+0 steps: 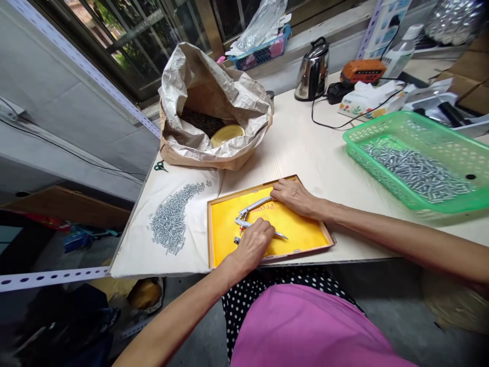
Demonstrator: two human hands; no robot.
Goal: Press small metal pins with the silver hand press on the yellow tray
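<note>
A shallow tray (225,209) with a yellow bottom and a raised brown rim lies at the table's front edge. In it is a jointed grey metal piece (252,205), its two arms spread like opened pliers. My left hand (255,239) is closed over the lower arm, whose pointed end shows past the fingers. At the far end of the upper arm, my right hand (296,196) has its fingers bent onto the metal. A small dark part (237,240) sits beside my left hand. Fingers hide some of the piece.
Left of the tray lies a pile of small metal pins (170,219), with green-handled scissors (161,166) behind. A large open sack (216,158) holds dark bits and a yellow dish (228,134). A green basket (382,176) of pins stands right; a kettle (312,71) stands behind.
</note>
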